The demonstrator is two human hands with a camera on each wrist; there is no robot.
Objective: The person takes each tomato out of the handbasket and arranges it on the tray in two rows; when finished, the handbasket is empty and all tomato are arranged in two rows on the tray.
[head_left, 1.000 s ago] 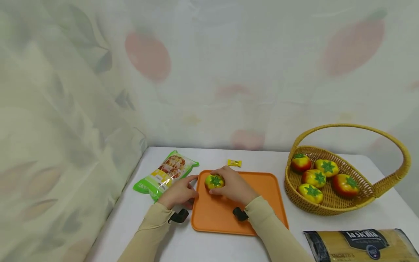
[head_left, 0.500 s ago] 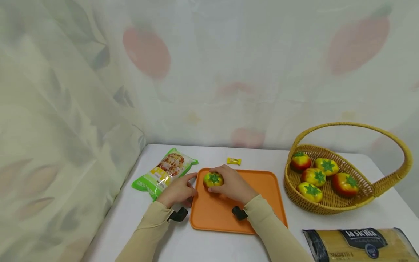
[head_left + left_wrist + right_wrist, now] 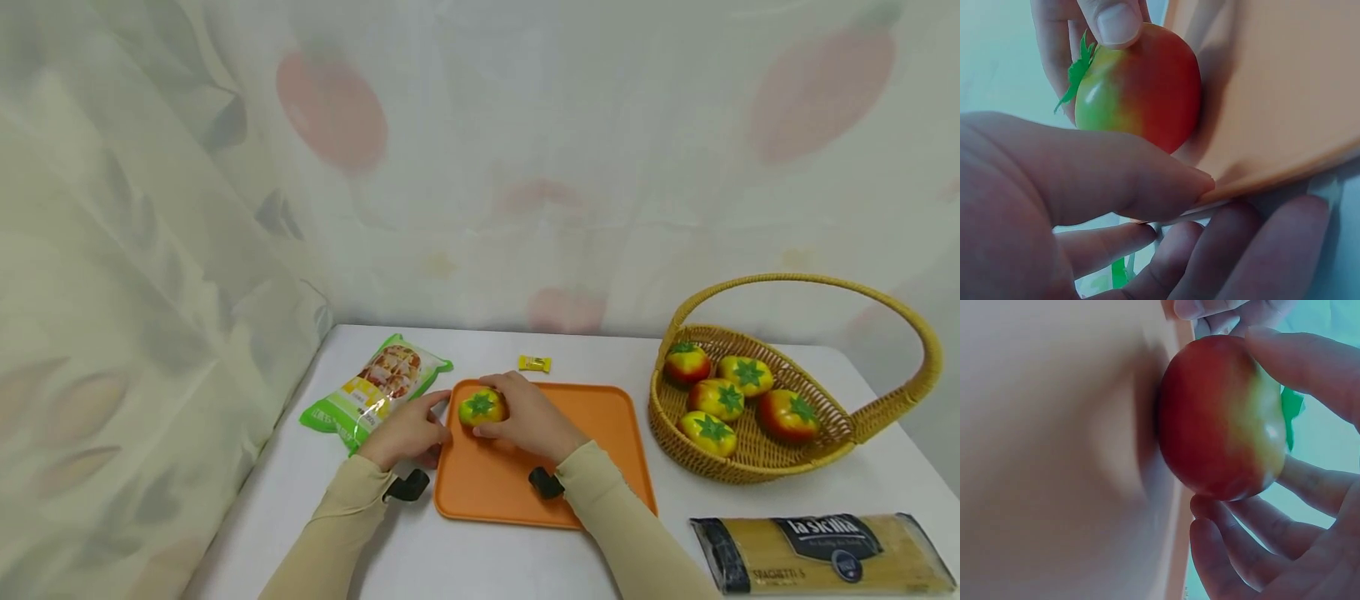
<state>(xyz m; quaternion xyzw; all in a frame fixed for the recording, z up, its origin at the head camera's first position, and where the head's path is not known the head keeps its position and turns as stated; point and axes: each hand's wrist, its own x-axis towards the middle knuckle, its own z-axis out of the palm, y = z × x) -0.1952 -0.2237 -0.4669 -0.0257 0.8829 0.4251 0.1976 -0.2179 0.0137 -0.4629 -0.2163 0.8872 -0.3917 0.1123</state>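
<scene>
In the head view, my right hand (image 3: 534, 419) holds a red, yellow and green tomato (image 3: 480, 407) with a green leafy top, over the left part of an orange tray (image 3: 517, 492). Thumb and fingers grip the tomato (image 3: 1219, 419) from opposite sides in the right wrist view. At the tray's left edge is my left hand (image 3: 407, 433). The left wrist view shows its thumb on top of the tray's rim (image 3: 1285, 178) and its fingers curled beneath, pinching the edge. The tomato (image 3: 1147, 87) is close beside that thumb.
A wicker basket (image 3: 750, 477) with several similar tomatoes stands at the right, its tall handle arching above. A spaghetti pack (image 3: 825, 554) lies at front right. Left of the tray is a green and white food bag (image 3: 375, 392). Behind it lies a small yellow wrapped candy (image 3: 535, 363).
My right hand has shifted the tomato slightly left, toward the tray's left rim. My left hand stays at the tray's edge. The head view has tilted a little.
</scene>
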